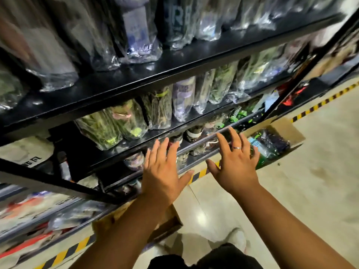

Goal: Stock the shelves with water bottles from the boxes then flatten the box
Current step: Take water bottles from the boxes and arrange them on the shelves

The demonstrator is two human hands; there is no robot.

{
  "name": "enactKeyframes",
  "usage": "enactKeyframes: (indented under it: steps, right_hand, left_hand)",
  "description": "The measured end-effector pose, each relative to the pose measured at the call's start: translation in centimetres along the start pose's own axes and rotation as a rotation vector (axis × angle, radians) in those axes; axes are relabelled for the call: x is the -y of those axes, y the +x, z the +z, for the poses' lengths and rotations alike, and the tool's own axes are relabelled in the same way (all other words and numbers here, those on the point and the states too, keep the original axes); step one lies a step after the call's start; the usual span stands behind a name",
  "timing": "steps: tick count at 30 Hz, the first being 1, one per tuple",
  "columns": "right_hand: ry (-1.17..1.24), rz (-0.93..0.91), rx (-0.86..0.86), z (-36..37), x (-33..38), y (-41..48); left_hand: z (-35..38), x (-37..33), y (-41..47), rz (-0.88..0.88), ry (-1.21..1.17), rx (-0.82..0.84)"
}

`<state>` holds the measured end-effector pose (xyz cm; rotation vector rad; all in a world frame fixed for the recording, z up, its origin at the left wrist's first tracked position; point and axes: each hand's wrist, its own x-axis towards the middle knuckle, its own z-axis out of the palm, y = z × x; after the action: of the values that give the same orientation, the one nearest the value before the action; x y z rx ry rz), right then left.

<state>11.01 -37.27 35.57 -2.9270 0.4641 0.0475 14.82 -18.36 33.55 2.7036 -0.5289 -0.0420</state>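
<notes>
hands first, in the head view: your left hand (163, 171) was spread flat with straight fingers and held nothing, its fingertips reaching to the front lip of a lower board of the black shelving unit (136, 80). your right hand (236, 162) was just beside it, also wide open and empty, with a ring (237, 147) on one finger and its fingertips at the same stretch of the unit's edge. whether either hand actually touched that edge could not be told.

plastic-wrapped water bottles (183, 98) stood in rows on the unit's boards, above and behind your hands. dark and pale ones were on the top board, green-patterned and lilac ones on the board below. smaller items sat on the lowest boards, too blurred to name.

a cardboard box (293, 132) sat on the floor (310, 191) at the foot of the unit, just past your right hand. its flaps were open and wrapped bottles in the box (272, 144) lay inside. a second box (171, 222) sat at the unit's foot under your left forearm, mostly hidden, its contents not visible. striped yellow and black tape (320, 102) ran along the floor beside the unit's base.
</notes>
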Motion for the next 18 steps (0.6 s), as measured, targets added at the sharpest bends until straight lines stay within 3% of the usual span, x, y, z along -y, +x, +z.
enactKeyframes:
  steps: [6, 11, 15, 18]
  right_hand:
    - [-0.03, 0.048, -0.108, -3.5, -11.2, -1.2]
    - [-0.026, 0.13, -0.078, -5.5, -22.5, -1.6]
    - [-0.009, 0.17, -0.065, -7.3, -30.3, -1.5]
    - [0.008, 0.219, -0.07, -8.3, -35.0, -1.1]
  left_hand:
    - [1.9, -11.5, 2.8, 0.192, -0.021, -0.101]
    - [6.1, -22.0, 4.4, 0.234, -0.009, -0.034]
    - [10.2, -28.3, 6.2, 0.402, -0.035, -0.01]
    - [11.7, -32.9, 8.7, 0.365, -0.024, 0.102]
